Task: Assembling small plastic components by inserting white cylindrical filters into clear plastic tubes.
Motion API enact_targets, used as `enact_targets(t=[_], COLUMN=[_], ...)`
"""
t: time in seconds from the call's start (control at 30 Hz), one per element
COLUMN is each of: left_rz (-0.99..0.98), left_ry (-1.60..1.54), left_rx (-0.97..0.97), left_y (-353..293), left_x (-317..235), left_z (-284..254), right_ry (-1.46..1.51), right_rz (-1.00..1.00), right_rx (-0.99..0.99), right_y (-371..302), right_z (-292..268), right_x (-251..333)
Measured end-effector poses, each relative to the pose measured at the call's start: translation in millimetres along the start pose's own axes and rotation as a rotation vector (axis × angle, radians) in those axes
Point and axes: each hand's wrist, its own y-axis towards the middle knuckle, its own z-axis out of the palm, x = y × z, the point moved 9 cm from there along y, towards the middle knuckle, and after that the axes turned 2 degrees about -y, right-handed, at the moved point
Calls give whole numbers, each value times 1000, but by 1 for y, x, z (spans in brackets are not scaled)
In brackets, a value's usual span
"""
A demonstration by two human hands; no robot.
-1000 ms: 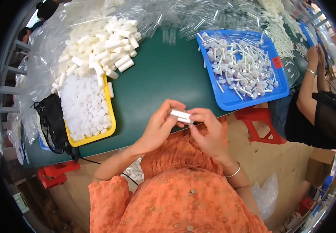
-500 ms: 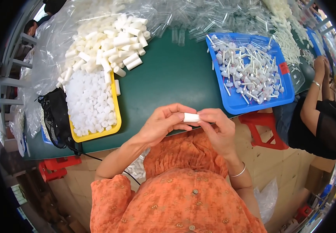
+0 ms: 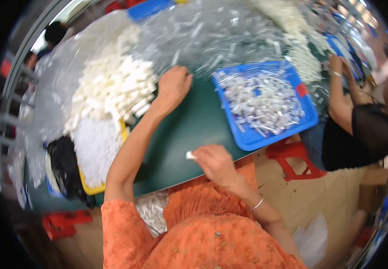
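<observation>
My right hand is over the table's near edge, its fingers pinched round a short white cylinder whose end sticks out to the left. My left hand reaches far forward with curled fingers, between the heap of white cylinders and the loose clear tubes. The underside of those fingers is hidden, so whatever they grip does not show. Beside my left forearm stands a yellow tray filled with small white round pieces.
A blue tray of small white stick-like assemblies stands to the right on the green table. Beyond it lie thin white pieces. A black bag sits far left. At right, a co-worker's arm rests near a red stool.
My left hand has let go of the white cylinder and moved forward to the clear tubes. My right hand keeps the cylinder and has shifted left and slightly down. The whole view has shifted.
</observation>
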Motion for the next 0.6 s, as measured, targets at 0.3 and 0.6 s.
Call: enact_targets(t=[0.3, 0.6], left_rz=[28, -590], left_ry=[120, -1102], left_rx=[65, 658], left_y=[0, -163], left_x=[29, -101], left_z=[-1, -10], right_ry=[301, 555], right_rz=[131, 248], right_rx=[-221, -273], right_y=[-18, -17], right_z=[-16, -62], right_x=[-18, -30])
